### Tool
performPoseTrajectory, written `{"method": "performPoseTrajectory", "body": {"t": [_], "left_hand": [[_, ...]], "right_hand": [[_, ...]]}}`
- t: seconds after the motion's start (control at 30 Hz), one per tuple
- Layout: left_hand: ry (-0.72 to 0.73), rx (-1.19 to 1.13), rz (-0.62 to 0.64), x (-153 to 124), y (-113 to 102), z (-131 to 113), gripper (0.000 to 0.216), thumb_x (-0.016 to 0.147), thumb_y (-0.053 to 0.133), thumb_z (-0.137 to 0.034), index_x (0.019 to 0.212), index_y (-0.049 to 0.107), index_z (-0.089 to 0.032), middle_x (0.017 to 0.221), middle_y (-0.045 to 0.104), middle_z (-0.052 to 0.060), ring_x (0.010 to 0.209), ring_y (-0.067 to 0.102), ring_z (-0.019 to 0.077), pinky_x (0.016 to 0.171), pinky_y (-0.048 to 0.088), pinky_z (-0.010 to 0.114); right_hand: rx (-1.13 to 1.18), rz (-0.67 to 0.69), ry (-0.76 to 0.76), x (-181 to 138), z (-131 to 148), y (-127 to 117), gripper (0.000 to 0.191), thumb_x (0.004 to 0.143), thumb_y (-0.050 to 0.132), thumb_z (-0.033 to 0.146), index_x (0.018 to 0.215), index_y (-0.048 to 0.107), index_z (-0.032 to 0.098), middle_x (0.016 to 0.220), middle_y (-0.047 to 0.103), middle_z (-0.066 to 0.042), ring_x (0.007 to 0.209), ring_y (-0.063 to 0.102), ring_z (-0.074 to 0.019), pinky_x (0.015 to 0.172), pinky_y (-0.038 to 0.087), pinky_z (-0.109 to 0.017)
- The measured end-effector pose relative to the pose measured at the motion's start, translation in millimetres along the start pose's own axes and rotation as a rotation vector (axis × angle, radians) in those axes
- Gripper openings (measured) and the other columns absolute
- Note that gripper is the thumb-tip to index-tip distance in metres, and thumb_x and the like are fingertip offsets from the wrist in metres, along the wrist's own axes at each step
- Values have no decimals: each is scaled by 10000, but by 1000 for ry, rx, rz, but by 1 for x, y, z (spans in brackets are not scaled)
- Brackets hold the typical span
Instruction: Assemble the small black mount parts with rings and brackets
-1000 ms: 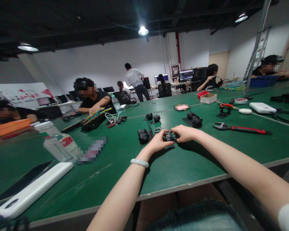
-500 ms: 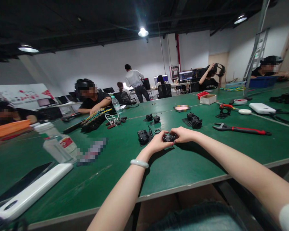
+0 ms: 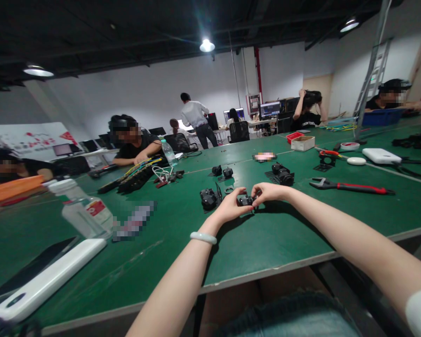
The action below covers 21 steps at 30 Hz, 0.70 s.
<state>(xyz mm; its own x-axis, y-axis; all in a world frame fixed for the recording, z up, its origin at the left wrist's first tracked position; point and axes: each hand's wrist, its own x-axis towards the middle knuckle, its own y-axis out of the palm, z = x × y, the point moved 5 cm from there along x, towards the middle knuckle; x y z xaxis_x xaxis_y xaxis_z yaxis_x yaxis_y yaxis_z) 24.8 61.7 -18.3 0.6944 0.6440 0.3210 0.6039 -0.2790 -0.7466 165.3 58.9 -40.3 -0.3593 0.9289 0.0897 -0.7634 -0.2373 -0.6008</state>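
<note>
Between my hands, just above or on the green table (image 3: pixel 266 243), is a small black mechanical part (image 3: pixel 244 201) whose exact kind I cannot make out. My left hand (image 3: pixel 231 206), with a pale bangle at the wrist, grips it from the left, thumb and fingers around it. From the right, my right hand (image 3: pixel 266 192) pinches its edge with curled fingers. Left of my hands sits a similar black assembly (image 3: pixel 208 199), with a small ring (image 3: pixel 229 190) beside it. Beyond them stand two smaller black parts (image 3: pixel 227 173) and a larger black assembly (image 3: pixel 285 177) on a dark plate.
An adjustable wrench (image 3: pixel 354 187) with red-black handle lies at right, near a black bracket (image 3: pixel 326 162). A white box (image 3: pixel 302 143) stands farther back. At left are a plastic jug (image 3: pixel 86 215), a long white device (image 3: pixel 49 281) and a water bottle (image 3: pixel 169 153). Co-workers sit around the table.
My right hand has shifted slightly, its fingers more curled at the part's right edge. My left hand keeps its hold. Across the table, a person has moved their arms at their headset.
</note>
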Motion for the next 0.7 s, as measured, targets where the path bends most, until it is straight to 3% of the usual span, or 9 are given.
{"method": "performPoseTrajectory", "body": {"t": [0.23, 0.47, 0.7], "left_hand": [[-5, 13, 6, 0, 0, 0, 587, 586, 627, -375, 1103, 448, -161, 1106, 505, 85, 1006, 477, 244, 863, 379, 347], [20, 57, 15, 0, -1, -1, 568, 606, 607, -384, 1106, 444, -171, 1116, 505, 78, 988, 494, 230, 830, 402, 318], [36, 84, 36, -1, -1, 0, 580, 619, 591, -412, 1121, 426, -174, 1117, 503, 78, 958, 509, 224, 820, 406, 318]], "right_hand": [[198, 90, 0, -2, -1, 5, 345, 522, 666, 319, 792, 592, 118, 712, 576, -4, 656, 514, -106, 614, 377, -209], [245, -48, 69, 3, -14, 1, 400, 439, 717, 290, 762, 544, 126, 669, 551, 15, 591, 498, -90, 557, 372, -201], [273, -93, 41, 4, -17, 3, 346, 492, 693, 303, 743, 536, 124, 721, 570, -14, 636, 523, -106, 589, 390, -213]]}}
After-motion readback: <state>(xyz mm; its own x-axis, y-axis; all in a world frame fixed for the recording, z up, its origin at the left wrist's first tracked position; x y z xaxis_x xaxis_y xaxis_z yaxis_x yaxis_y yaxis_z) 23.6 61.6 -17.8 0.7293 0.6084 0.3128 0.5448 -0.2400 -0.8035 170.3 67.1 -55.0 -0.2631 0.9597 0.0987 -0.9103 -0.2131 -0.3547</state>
